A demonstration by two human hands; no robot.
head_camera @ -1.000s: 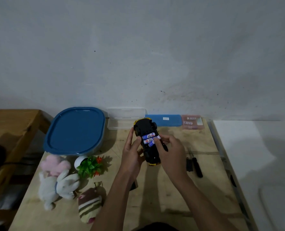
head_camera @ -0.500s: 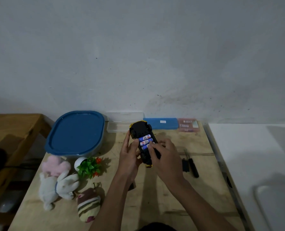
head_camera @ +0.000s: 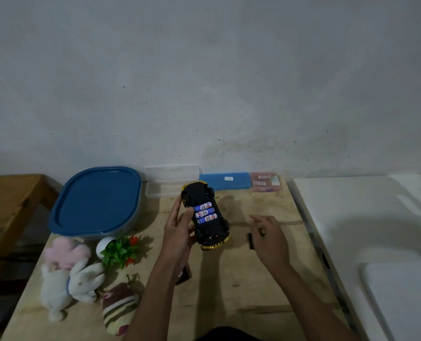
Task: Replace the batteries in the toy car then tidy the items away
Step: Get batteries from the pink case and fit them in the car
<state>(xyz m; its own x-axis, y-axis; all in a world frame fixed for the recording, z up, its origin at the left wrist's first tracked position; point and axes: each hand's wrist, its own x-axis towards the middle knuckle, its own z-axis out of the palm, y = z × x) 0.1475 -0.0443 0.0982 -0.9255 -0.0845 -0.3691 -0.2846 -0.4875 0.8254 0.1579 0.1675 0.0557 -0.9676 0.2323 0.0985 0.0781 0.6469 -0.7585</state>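
The toy car is upside down, black underneath with a yellow body, held above the wooden table. Three blue batteries lie side by side in its uncovered battery bay. My left hand grips the car from its left side, thumb near the batteries. My right hand hovers to the right of the car with relaxed fingers, holding nothing, over a small black piece and a dark tool that it mostly hides. Another flat black piece lies under my left forearm.
A blue-lidded container stands at the back left. A clear case, a blue case and a pink pack line the wall. Plush toys, a small plant and a striped toy sit front left. A white surface borders the right.
My right hand has come off the batteries and moved right, over the black pieces on the table. The left hand keeps hold of the car.
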